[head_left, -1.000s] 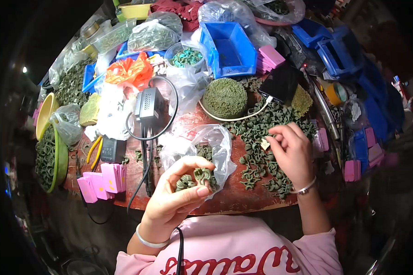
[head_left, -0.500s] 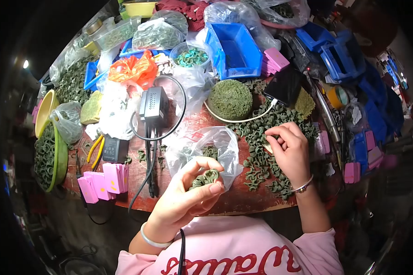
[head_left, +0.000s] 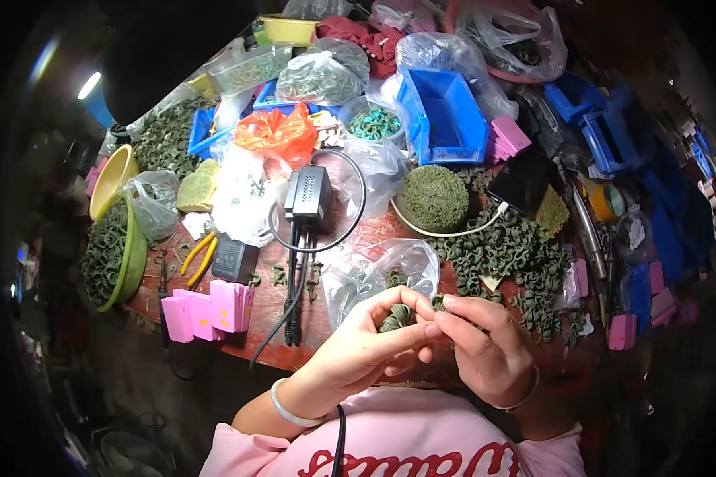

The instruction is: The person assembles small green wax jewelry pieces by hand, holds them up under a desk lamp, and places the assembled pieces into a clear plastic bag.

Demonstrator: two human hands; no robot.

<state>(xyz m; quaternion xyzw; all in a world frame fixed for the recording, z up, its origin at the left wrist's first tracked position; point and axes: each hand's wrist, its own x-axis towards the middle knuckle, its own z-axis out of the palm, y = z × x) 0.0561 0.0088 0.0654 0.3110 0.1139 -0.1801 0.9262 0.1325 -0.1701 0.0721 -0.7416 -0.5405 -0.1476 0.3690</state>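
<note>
- Coils, dark green and ridged, sit in the curl of the left hand, gripped between its thumb and bent fingers
- The right hand is drawn in beside it, its thumb and index finger appearing to pinch a small green piece; the fingertips of the 2 hands nearly meet
- Both lots are above the table's near edge, in front of the clear plastic bag and left of the loose green pile
- For good handling, a light left grip would probably keep the coils from springing loose, while the right fingertips should stay square to the small piece and avoid crushing it
- The coils' rounded ridges face up towards the head camera; the cluster's long axis seems to slant from near left to far right
- The small piece is mostly hidden, so its direction cannot be told
</note>
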